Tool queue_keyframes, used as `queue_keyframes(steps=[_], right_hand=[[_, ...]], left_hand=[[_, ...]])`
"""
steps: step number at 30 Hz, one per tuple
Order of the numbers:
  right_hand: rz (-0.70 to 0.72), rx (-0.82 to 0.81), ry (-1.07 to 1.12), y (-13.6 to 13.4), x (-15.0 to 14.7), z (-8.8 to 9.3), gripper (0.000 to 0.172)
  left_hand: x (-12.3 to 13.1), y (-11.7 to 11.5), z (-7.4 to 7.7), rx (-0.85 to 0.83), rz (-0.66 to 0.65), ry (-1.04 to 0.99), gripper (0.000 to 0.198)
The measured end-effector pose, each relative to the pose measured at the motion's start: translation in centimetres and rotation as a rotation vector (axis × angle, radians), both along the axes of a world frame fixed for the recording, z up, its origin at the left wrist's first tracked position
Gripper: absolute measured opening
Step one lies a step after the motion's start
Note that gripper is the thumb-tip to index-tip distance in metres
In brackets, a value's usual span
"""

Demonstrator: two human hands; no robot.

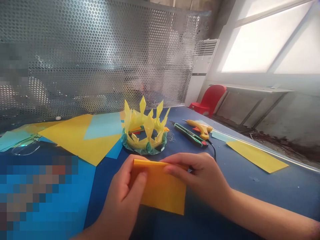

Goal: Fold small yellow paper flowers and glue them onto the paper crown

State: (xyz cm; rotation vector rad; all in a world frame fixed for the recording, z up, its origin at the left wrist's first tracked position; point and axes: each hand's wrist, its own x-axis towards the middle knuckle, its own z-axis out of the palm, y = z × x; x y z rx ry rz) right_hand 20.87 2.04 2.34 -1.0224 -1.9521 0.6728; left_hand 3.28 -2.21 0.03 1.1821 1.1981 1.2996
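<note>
A perforated metal panel (pixel 107 56) stands along the far edge of the dark blue worktop (pixel 262 186), the broadest thing lying flat here. A red chair (pixel 211 98) is beyond the far right corner. A large bright blue sheet (pixel 67 203) covers the near left corner; above it, toward the far left, lies a wide yellow sheet (pixel 75 133), with a light blue sheet (pixel 105 126) over part of it. A pale yellow paper crown (pixel 149 128) — tall diamond points, crinkled teal paper around its base — stands upright, nearer the far edge than the near one. A yellow piece (pixel 257 156) lies just beside the right edge.

At the middle of the near edge, just in front of the crown, is an orange-yellow paper (pixel 165 190), folded along its top. The left hand (pixel 127 186) grasps its left side, thumb flat on the face; the right hand (pixel 200 170) pinches the top fold near its right end. Toward the far right corner lie a yellow glue gun (pixel 202 128) (black cable trailing nearward) and, beside it, a green-and-black utility knife (pixel 190 135).
</note>
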Motion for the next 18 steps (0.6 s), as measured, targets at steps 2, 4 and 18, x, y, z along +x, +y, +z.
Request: queue_keyframes(steps=[2, 4, 18], right_hand=[[0.004, 0.004, -0.032, -0.17, -0.02, 0.06, 0.022], [0.01, 0.013, -0.053, -0.36, -0.01, 0.14, 0.026], [-0.101, -0.02, 0.195, -0.28, 0.26, 0.68, 0.013]], left_hand=[[0.01, -0.09, 0.05, 0.004, 0.011, 0.018, 0.014], [0.13, -0.23, 0.19, -0.001, 0.046, 0.012, 0.014], [0.5, -0.43, 0.23, -0.017, 0.241, -0.103, 0.036]])
